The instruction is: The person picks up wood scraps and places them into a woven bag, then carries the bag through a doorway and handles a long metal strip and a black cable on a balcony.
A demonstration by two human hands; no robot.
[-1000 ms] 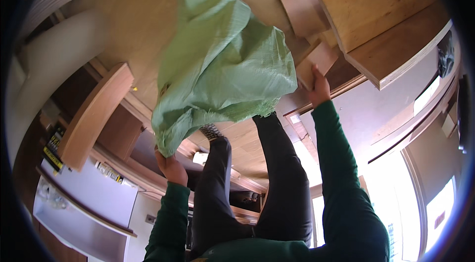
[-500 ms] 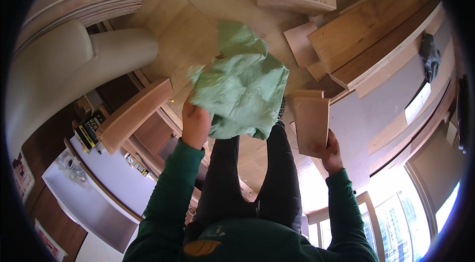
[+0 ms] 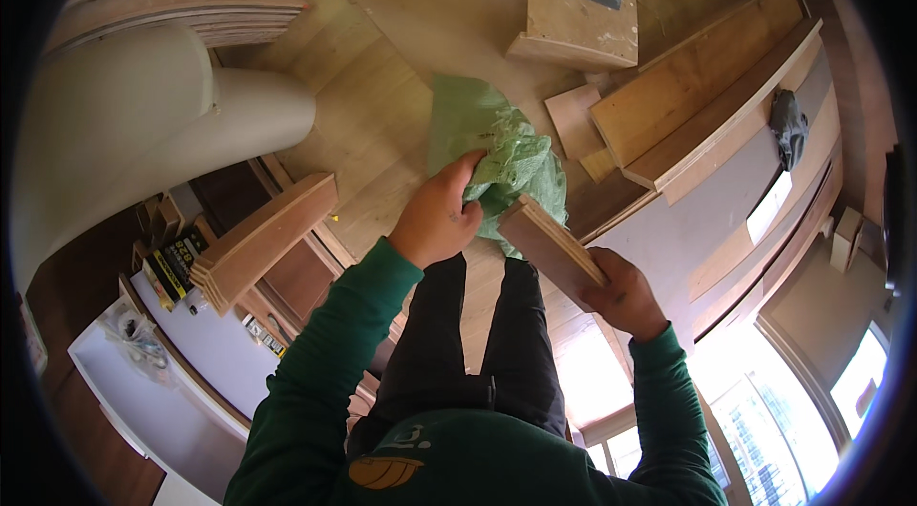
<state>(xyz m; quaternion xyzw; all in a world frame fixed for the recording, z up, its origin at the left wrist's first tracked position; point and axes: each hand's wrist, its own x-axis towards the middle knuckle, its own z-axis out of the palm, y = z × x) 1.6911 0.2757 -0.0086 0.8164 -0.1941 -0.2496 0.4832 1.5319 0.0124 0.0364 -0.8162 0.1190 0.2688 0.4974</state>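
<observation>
My left hand [image 3: 441, 212] is closed on the gathered edge of a green woven sack [image 3: 523, 162], which hangs crumpled in front of my legs. Its far end spreads flatter over the wooden floor. In my right hand [image 3: 626, 293] is a short stack of plywood pieces [image 3: 552, 253], gripped at its near end. The stack tilts up toward the sack, and its far end overlaps the sack's lower edge in this view. Whether the wood touches the sack I cannot tell.
Ahead stands a wooden box [image 3: 578, 24] with a dark strip on top. A long open plywood trough [image 3: 707, 76] lies to the right. On the left are stacked boards [image 3: 263, 239], a large beige roll [image 3: 253, 110] and a white drawer [image 3: 153, 391].
My left hand has moved right and gathered the sack's edge, so the sack is bunched narrower. My right hand has brought the plywood pieces left and up, close to the sack.
</observation>
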